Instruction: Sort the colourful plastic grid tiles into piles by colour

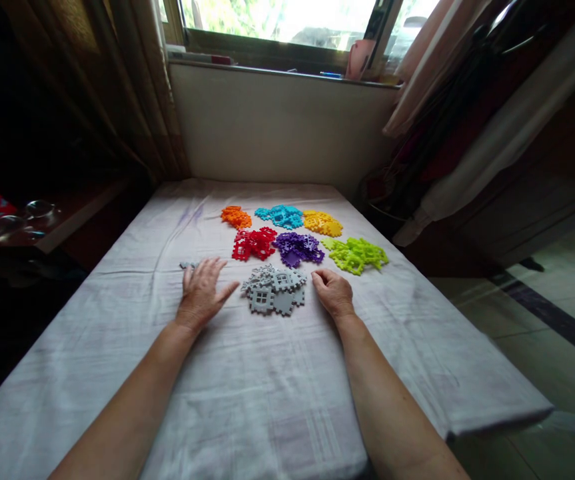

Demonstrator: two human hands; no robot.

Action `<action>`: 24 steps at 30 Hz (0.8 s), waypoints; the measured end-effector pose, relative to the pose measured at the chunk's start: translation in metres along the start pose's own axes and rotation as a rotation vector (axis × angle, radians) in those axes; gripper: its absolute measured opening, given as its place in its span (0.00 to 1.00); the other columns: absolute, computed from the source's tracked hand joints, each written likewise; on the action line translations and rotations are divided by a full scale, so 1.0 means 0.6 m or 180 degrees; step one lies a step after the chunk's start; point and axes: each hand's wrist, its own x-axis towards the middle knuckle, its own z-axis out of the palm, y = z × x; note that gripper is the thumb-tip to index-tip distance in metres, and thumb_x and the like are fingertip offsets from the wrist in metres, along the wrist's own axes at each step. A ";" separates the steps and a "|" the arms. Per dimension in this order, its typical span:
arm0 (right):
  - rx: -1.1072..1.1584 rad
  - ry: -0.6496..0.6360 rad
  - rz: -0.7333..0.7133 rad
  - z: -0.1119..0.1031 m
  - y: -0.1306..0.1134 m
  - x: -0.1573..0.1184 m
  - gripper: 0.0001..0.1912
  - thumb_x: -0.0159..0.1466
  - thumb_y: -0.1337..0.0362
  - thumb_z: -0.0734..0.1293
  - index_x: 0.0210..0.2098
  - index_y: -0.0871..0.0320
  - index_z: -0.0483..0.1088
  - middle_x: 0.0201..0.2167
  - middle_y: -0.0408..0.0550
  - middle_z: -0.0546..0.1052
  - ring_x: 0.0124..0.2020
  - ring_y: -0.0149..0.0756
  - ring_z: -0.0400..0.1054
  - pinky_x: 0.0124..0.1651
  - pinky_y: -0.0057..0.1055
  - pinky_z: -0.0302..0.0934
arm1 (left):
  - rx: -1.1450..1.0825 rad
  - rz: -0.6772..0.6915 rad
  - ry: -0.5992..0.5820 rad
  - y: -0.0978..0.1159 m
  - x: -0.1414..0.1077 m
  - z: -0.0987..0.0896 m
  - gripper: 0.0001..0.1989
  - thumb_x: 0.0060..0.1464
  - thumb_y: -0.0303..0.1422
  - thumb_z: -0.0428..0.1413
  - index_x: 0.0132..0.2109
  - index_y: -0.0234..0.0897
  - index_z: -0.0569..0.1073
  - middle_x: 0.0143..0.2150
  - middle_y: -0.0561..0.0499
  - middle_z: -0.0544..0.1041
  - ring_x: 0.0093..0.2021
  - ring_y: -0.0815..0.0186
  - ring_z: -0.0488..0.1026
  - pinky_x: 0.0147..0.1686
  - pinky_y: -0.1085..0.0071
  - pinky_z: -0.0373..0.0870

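My left hand point(201, 293), fingers spread, is over the cloth left of a pile of grey notched pieces point(276, 291). A small grey piece point(187, 265) shows just beyond its fingers, partly hidden by them. My right hand point(333, 292) is curled closed at the pile's right side; whatever its fingers may hold is hidden. Behind the grey pile lie red pieces point(254, 244) and purple pieces point(298, 249), with lime green pieces point(358, 255) to the right. Farther back are orange point(236, 217), blue point(282, 216) and yellow pieces point(322, 223).
A pale cloth covers the table point(267, 393), which ends at a wall point(277, 127) under a window. Glasses point(40, 210) rest on a wooden surface at the left. Hanging clothes point(467, 133) are at the right, and a pink cup point(360, 59) stands on the sill.
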 end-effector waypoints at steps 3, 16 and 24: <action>-0.0011 0.0035 -0.0015 0.002 0.001 0.000 0.14 0.64 0.56 0.63 0.35 0.50 0.81 0.34 0.45 0.83 0.36 0.39 0.74 0.37 0.29 0.60 | 0.0354 -0.0754 0.0163 -0.060 0.014 -0.019 0.29 0.59 0.47 0.51 0.64 0.40 0.67 0.70 0.37 0.64 0.71 0.46 0.56 0.69 0.42 0.46; -0.0021 -0.0071 -0.0031 0.001 0.001 0.000 0.14 0.65 0.56 0.62 0.37 0.50 0.80 0.36 0.45 0.83 0.38 0.39 0.75 0.38 0.29 0.62 | 0.0409 -0.0531 0.0158 -0.126 0.022 -0.016 0.20 0.59 0.33 0.48 0.55 0.38 0.75 0.58 0.42 0.78 0.56 0.55 0.75 0.58 0.59 0.70; -0.0015 -0.0118 -0.0055 0.002 0.003 0.002 0.14 0.65 0.55 0.62 0.37 0.50 0.80 0.35 0.44 0.83 0.38 0.38 0.75 0.38 0.29 0.62 | -0.0215 -0.0501 0.0681 -0.119 0.023 -0.013 0.17 0.58 0.32 0.50 0.50 0.39 0.77 0.52 0.45 0.81 0.51 0.58 0.78 0.53 0.63 0.74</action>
